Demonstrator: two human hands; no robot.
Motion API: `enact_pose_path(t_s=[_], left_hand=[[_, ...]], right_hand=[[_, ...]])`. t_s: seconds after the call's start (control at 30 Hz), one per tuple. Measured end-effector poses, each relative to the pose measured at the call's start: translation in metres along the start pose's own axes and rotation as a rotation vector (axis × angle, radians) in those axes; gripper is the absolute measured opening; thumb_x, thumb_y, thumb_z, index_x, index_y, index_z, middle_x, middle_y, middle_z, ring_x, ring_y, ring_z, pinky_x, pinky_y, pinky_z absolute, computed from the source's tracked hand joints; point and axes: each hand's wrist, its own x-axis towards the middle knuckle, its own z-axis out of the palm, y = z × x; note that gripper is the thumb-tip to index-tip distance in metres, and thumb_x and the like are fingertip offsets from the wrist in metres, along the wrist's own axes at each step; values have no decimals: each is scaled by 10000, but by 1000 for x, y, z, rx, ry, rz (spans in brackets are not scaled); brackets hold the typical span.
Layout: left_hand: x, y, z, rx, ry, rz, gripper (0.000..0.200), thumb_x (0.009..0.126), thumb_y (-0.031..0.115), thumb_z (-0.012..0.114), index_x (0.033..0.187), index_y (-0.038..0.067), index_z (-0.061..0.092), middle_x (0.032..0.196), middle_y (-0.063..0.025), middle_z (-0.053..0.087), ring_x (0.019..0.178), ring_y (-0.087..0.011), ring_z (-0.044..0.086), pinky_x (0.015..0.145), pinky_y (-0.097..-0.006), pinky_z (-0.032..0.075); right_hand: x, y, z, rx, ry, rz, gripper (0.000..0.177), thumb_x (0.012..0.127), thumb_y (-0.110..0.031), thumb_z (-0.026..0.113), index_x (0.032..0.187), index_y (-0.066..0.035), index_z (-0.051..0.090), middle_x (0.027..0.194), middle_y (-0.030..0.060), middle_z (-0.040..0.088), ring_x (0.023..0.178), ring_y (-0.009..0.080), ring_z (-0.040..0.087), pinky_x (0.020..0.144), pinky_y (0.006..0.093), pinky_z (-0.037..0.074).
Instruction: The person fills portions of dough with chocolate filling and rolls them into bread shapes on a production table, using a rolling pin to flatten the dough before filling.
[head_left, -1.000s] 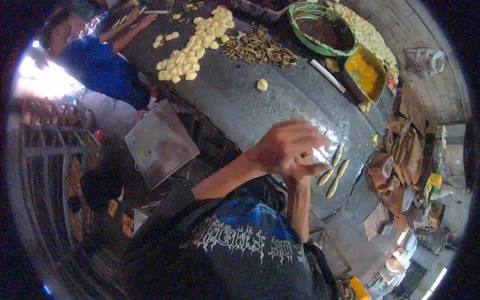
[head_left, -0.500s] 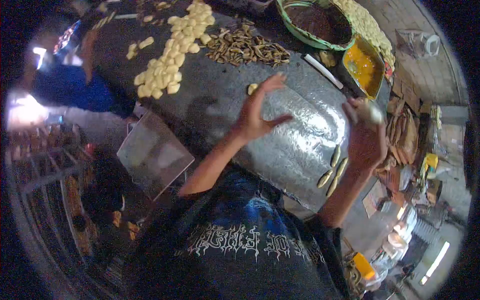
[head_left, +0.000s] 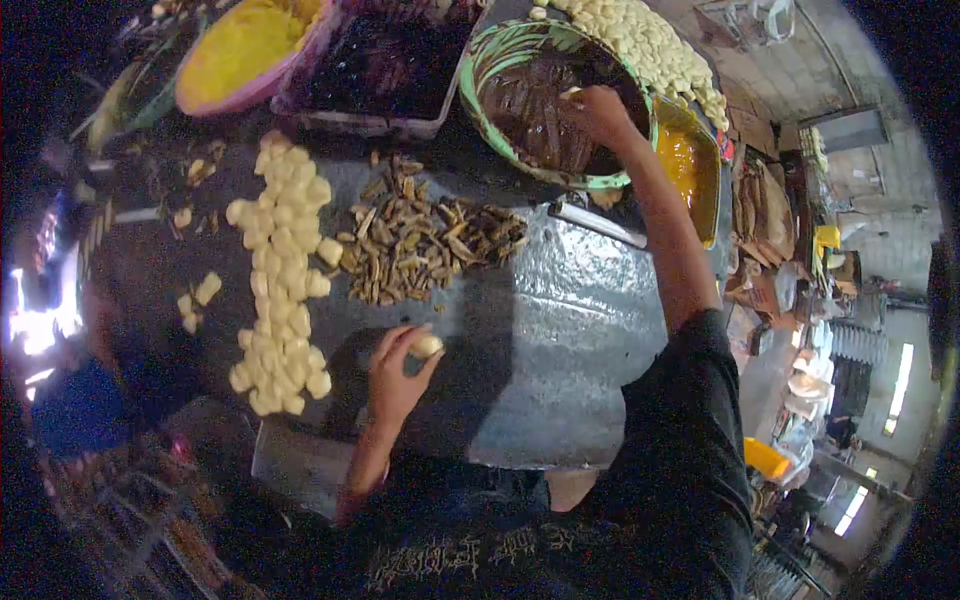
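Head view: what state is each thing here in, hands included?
left hand: closed on dough ball
right hand: fingers down in green bowl, grip unclear
green bowl: holds brown filling
dough pieces: loose, in a long heap
brown strips: piled
orange tray: holds orange paste

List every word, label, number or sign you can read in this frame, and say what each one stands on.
Shirt print on the person's black shirt: ornate white lettering, too blurred and distorted to read.
Green bowl: striped rim only, no text.
Dough piece in the left hand: no marking.
Metal table: no text.
Shelves and packages at the far right: too small and blurred to read.
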Motion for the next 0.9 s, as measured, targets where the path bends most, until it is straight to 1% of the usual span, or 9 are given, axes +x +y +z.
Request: enact_pose_path(t_s=[0.1,0.27,0.4,0.5,0.6,0.67,0.73,0.83,0.9], left_hand=[[-9,-36,-22,31,-17,-91,564,744,182,879,1247,68,650,1190,-144,644,1085,-331,635,929,-441,516],[-16,-42,-36,-134,-5,-170,503,803,200,840,1241,53,639,1204,-138,649,1112,-307,631,946,-411,501],[-11,-31,-26,-97,51,-138,341,865,145,768,1168,32,660,1165,-143,670,1101,-307,646,956,-405,498],[-9,-14,-20,-95,70,-82,258,892,113,731,1126,22,672,1149,-145,681,1088,-304,657,949,-397,502],[-8,-2,-8,-140,102,-61,214,917,105,705,1112,20,678,1126,-138,695,1071,-295,669,932,-390,512],[-9,1,6,-220,125,-96,199,936,108,687,1117,25,680,1112,-132,703,1058,-282,676,918,-385,519],[-5,23,18,-335,37,-170,268,987,157,635,1225,35,645,1160,-123,705,1108,-253,668,944,-371,519],[7,74,41,-698,7,-27,420,1053,323,531,1327,9,580,1240,-104,687,1148,-252,658,992,-363,506],[7,103,62,-1081,-80,-143,529,1066,435,459,1323,-11,578,1188,-107,690,1050,-227,689,927,-332,545]], right_hand=[[20,3,44,-247,-114,-45,231,772,-263,730,922,-87,731,887,121,708,910,363,673,787,502,546],[-7,-38,19,-270,-320,-428,347,930,-217,521,1214,-61,645,1188,238,659,1013,355,680,935,481,535],[-6,-18,37,-538,-652,-568,355,897,-252,563,1170,-58,681,1078,182,701,949,294,696,866,464,537],[-6,3,25,24,-762,-256,404,946,-300,546,1283,-96,633,1093,163,704,925,267,698,793,444,551],[-20,-21,0,904,-472,364,517,1013,-436,481,1410,-110,540,1152,155,695,945,256,694,718,415,565],[-44,-60,-42,1450,-312,564,620,1017,-548,432,1412,-78,519,1179,156,686,940,268,698,679,402,569],[-75,-81,-73,1965,-286,488,752,992,-657,383,1356,-18,539,1198,164,673,905,297,711,650,396,572],[-157,-142,-96,2334,-209,271,853,975,-706,332,1465,-13,425,1375,184,568,889,325,714,534,345,552],[-223,-188,-94,2462,-146,195,889,964,-725,300,1470,0,395,1379,208,551,815,372,702,481,392,550]])
